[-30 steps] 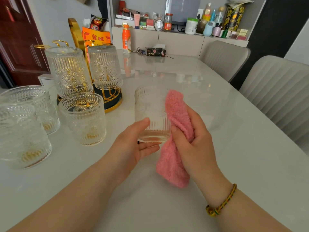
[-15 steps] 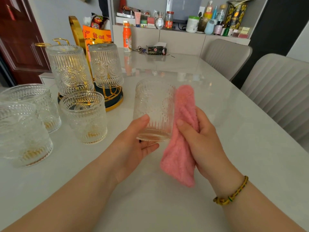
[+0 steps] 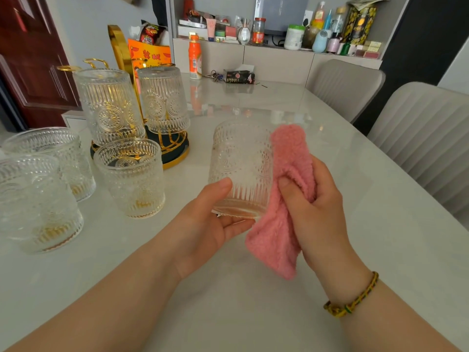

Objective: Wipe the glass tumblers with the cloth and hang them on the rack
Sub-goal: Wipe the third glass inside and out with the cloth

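pink fluffy cloth [image 3: 275, 246] was squeezed in the right hand [image 3: 317, 214]. the fingers were curled tight round it and the thumb pushed down on it. the top of the cloth lay on the side of the held tumbler [image 3: 241, 166], at three o'clock on the glass. the left hand [image 3: 203, 224] held that tumbler from below, with its fingers tucked under the base and its thumb pressed on the front wall. the held tumbler was mouth up, over the white table [image 3: 253, 308], in the middle of the view.

at ten o'clock from it stood the gold rack [image 3: 177, 148]. two glasses hung upside down on it, the left hung tumbler [image 3: 109, 107] and the right hung tumbler [image 3: 163, 100]. three more stood mouth up on the table at nine o'clock: the near tumbler [image 3: 130, 179] just in front of the rack, the back tumbler [image 3: 50, 161] further left, and the edge tumbler [image 3: 35, 207] at the side of the view. an orange bottle [image 3: 195, 58] stood far off at twelve o'clock. a yellow and green bracelet [image 3: 351, 299] was on the right wrist.
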A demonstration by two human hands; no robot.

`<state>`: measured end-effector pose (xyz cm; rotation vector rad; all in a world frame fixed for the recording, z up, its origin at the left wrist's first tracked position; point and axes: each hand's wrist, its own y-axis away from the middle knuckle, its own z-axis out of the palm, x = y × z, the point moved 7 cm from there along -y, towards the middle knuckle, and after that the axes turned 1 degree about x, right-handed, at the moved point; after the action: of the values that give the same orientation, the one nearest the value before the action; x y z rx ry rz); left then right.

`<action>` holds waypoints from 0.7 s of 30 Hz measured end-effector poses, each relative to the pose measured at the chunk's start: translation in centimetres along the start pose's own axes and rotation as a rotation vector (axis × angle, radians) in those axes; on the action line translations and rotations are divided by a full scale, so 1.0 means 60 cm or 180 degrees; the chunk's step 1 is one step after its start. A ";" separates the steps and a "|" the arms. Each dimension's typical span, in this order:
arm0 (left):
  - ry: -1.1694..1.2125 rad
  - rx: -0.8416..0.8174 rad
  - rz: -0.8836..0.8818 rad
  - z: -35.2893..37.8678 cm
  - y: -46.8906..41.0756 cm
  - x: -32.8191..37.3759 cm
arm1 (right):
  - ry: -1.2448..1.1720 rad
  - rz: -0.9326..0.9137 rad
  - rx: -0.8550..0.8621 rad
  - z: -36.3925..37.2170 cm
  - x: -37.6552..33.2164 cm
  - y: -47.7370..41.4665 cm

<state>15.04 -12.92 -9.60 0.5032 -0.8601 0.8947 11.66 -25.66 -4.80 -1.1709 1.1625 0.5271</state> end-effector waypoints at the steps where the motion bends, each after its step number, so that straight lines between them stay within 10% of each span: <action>1: 0.0059 -0.0029 0.0040 0.001 0.001 0.003 | -0.0149 0.0205 -0.0045 0.004 0.009 0.000; 6: 0.0251 0.0203 0.0128 -0.005 0.001 0.011 | -0.0248 0.0752 -0.0569 0.030 0.030 0.018; 15: -0.0042 -0.0412 0.0166 0.019 0.001 0.009 | -0.0118 -0.0282 -0.0107 0.009 -0.023 0.024; 21: -0.0322 -0.0311 0.0210 0.013 0.001 0.005 | -0.0408 0.0382 0.0044 -0.003 0.012 0.001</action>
<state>14.76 -13.29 -8.87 0.4402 -1.0125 0.8886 11.80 -25.96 -5.48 -1.0446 1.1286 0.6751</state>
